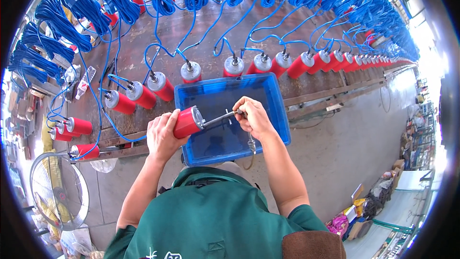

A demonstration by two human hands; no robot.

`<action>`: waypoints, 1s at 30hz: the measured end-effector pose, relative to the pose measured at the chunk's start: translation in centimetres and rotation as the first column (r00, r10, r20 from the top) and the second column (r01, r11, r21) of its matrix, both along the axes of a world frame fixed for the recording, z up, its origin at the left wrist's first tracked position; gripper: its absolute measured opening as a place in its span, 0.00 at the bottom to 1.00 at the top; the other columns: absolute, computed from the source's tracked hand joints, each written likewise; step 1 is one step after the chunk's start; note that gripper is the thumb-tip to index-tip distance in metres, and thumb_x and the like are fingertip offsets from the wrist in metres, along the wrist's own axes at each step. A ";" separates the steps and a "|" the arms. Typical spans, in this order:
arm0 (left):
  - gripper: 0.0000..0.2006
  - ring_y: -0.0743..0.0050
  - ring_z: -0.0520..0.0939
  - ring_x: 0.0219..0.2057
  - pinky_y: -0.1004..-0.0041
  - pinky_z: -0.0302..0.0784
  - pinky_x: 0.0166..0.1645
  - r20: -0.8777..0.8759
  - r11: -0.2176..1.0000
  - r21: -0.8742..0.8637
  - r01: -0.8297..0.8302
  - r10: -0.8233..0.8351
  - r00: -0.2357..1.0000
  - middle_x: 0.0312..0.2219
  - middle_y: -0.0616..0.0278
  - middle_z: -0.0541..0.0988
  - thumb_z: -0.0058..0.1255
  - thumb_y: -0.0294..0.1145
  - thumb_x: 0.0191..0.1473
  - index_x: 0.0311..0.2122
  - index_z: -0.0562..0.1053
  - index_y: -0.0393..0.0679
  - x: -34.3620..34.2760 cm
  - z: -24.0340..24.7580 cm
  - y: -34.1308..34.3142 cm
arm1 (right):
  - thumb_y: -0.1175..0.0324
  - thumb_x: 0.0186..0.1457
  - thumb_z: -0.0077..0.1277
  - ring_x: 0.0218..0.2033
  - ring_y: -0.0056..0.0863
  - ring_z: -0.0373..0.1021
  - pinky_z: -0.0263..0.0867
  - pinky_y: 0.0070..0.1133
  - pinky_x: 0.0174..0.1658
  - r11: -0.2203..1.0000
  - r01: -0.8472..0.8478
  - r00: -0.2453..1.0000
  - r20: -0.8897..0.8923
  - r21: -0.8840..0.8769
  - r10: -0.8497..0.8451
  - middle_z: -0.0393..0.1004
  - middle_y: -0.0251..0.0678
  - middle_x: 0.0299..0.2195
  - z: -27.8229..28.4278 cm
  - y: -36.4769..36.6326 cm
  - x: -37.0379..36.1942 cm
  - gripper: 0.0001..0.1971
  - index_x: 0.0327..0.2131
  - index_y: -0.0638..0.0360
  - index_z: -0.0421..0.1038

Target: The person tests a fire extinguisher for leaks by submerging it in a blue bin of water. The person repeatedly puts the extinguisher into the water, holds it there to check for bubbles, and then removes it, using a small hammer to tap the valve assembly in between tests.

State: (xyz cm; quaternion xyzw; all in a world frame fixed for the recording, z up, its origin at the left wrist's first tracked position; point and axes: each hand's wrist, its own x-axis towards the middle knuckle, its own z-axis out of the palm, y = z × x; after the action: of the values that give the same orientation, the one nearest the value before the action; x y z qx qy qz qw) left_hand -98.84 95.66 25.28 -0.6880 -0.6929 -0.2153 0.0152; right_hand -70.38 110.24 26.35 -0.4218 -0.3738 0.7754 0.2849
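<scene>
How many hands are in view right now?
2: the left hand grips a red cylinder; the right hand, above the blue tub, holds a metal rod pointing toward the cylinder's metal end. No others show.

Bright light, right-side glare, bent edges

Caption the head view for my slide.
Left hand grips a red cylinder, right hand a metal rod at its end, above a blue bin.
</scene>
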 end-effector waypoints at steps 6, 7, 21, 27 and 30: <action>0.42 0.54 0.82 0.50 0.54 0.73 0.57 0.031 0.999 -0.046 0.011 -0.009 0.999 0.47 0.58 0.80 0.77 0.42 0.36 0.60 0.74 0.49 -0.3 0.0 0.0 | 0.72 0.63 0.44 0.14 0.11 0.56 0.49 0.14 0.16 0.997 -0.068 0.998 0.012 -0.039 0.069 0.71 0.32 0.23 0.2 0.1 0.3 0.07 0.34 0.60 0.73; 0.42 0.54 0.82 0.50 0.54 0.73 0.57 0.015 0.999 -0.042 0.009 -0.009 1.000 0.47 0.58 0.80 0.76 0.42 0.36 0.61 0.74 0.49 -0.2 0.0 0.0 | 0.72 0.63 0.44 0.14 0.11 0.56 0.48 0.14 0.16 0.998 -0.056 0.998 0.031 -0.026 0.057 0.71 0.32 0.23 0.1 0.0 0.2 0.07 0.34 0.60 0.72; 0.42 0.54 0.82 0.49 0.55 0.73 0.57 0.022 0.996 -0.088 0.013 -0.011 1.000 0.46 0.58 0.80 0.76 0.41 0.35 0.61 0.74 0.50 -0.6 0.2 0.0 | 0.70 0.68 0.39 0.14 0.11 0.53 0.44 0.14 0.16 0.996 -0.082 0.986 0.146 0.038 0.076 0.66 0.28 0.20 -0.1 -0.4 -0.9 0.11 0.32 0.58 0.70; 0.42 0.54 0.82 0.48 0.54 0.73 0.56 -0.012 0.995 -0.095 -0.010 0.009 1.000 0.45 0.58 0.80 0.76 0.42 0.35 0.60 0.74 0.51 -0.8 0.3 -0.7 | 0.71 0.68 0.38 0.14 0.11 0.52 0.45 0.14 0.16 0.995 -0.100 0.982 0.162 -0.010 0.100 0.65 0.27 0.20 -0.2 -0.5 -1.4 0.12 0.31 0.57 0.70; 0.41 0.54 0.82 0.48 0.54 0.73 0.55 -0.024 0.993 -0.117 -0.017 0.014 1.000 0.45 0.58 0.81 0.76 0.42 0.35 0.60 0.74 0.51 -0.6 0.5 -0.9 | 0.71 0.68 0.40 0.16 0.12 0.54 0.46 0.15 0.16 0.993 -0.111 0.984 0.138 -0.031 0.114 0.65 0.27 0.21 -0.7 -0.5 -1.1 0.10 0.33 0.57 0.70</action>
State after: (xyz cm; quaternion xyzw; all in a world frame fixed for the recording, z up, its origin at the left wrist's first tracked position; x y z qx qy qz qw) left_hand -99.47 94.76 25.76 -0.6847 -0.7095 -0.1661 -0.0154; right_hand -71.45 109.77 25.66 -0.4564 -0.4071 0.7631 0.2088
